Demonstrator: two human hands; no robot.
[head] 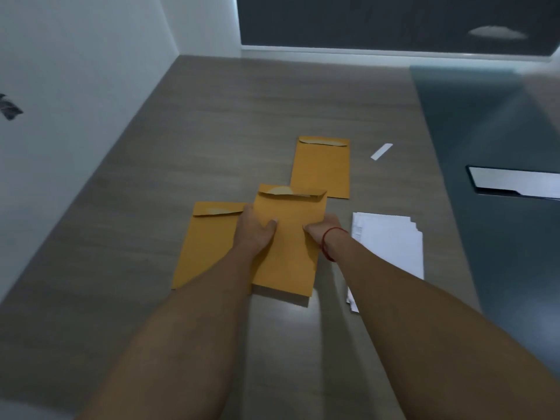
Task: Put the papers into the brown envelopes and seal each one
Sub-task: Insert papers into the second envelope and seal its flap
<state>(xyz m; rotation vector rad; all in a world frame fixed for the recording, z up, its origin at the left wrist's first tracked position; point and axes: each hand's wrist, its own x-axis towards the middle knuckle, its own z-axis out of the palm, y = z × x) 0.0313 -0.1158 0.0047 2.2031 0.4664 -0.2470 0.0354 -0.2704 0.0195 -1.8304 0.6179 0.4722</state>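
Note:
Both hands hold one brown envelope (289, 244) lifted a little above the table, its flap folded down at the far end. My left hand (256, 230) grips its left edge and my right hand (322, 230), with a red string on the wrist, grips its right edge. A second brown envelope (206, 247) lies flat to the left, partly under the held one. A third brown envelope (321, 168) lies farther back. A stack of white papers (391, 241) rests to the right of my right wrist.
A white peel-off strip (381, 151) lies beyond the papers. The grey wooden table (212, 122) meets a white wall on the left and a dark window at the back. A dark glass panel (491, 131) with a flat device (515, 181) covers the right side.

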